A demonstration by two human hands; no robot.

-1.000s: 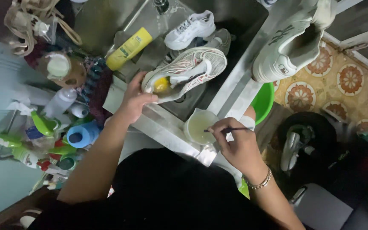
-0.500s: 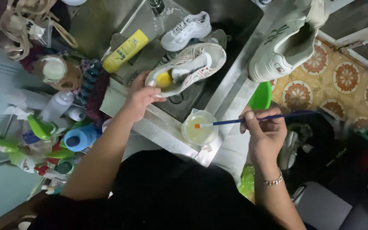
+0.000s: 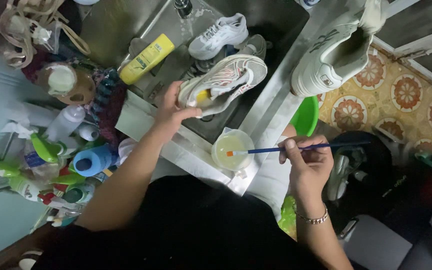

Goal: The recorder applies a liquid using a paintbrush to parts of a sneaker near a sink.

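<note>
While the left hand [image 3: 172, 111] grips a white mesh sneaker [image 3: 224, 84] at its heel, hiding it, the right hand [image 3: 310, 162] pinches a blue paintbrush [image 3: 296, 148], tip over a small cup [image 3: 232, 149].

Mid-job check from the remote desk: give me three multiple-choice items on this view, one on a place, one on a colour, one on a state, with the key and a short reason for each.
1. Where is the brush tip?
A. Over the small cup on the sink edge
B. Inside the held shoe
C. On the tiled floor

2. What colour is the brush handle?
A. Red
B. Blue
C. White

3. How is the striped shoe held?
A. Lying flat in the basin
B. Standing on the counter
C. Lifted in the left hand above the sink

Key:
1 A, the orange tip of the brush, held by the right hand, sits over the cup of pale liquid.
2 B, the long handle shows dark blue.
3 C, the left hand grips the shoe by its heel end, above the sink.
</note>
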